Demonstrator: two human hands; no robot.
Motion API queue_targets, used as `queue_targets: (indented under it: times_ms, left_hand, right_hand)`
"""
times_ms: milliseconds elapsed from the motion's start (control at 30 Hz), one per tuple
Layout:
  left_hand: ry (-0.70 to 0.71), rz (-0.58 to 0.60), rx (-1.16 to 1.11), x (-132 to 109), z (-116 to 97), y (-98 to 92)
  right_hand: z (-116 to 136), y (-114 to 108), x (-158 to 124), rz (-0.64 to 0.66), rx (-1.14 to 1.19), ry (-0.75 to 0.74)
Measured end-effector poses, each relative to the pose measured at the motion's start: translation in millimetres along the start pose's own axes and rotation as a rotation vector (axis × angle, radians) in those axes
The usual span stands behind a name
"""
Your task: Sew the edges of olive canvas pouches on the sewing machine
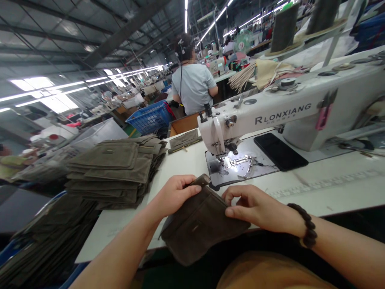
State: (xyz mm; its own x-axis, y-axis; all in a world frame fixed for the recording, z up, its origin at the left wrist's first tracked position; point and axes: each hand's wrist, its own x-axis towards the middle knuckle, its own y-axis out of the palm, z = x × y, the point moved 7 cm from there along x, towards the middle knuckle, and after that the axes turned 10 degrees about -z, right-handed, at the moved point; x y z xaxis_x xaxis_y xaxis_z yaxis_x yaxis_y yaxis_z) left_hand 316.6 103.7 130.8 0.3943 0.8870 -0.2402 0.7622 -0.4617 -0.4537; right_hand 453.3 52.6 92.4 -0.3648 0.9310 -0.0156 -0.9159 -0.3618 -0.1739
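Observation:
A dark olive fabric pouch piece (200,224) with a small metal tag hangs tilted over the table's front edge, between my two hands. My left hand (177,194) is closed on its upper left corner, thumb on top. At the upper right edge, my right hand (251,206) pinches the fabric between thumb and fingers; a dark beaded bracelet circles that wrist. Just beyond the pouch piece is the sewing machine (258,116), its lit needle area and metal plate (222,172) close to my hands.
Left on the white table (99,237) lies a tall stack of olive fabric pieces (114,172), with more heaped below. A black phone (279,150) and a ruler (325,184) lie right. Behind are a blue basket (150,118), a seated person (192,84) and thread cones (282,30).

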Motion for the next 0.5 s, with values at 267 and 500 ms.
queue_targets:
  times_ms: [267, 500]
  left_hand:
    - [-0.036, 0.018, -0.05, 0.3, 1.9, 5.5]
    - [-0.043, 0.01, -0.079, 1.5, 2.3, 6.3]
  right_hand:
    - [-2.7, -6.8, 7.4, -0.022, -0.026, -0.016]
    - [-5.3, -5.1, 4.3, -0.037, 0.145, 0.042]
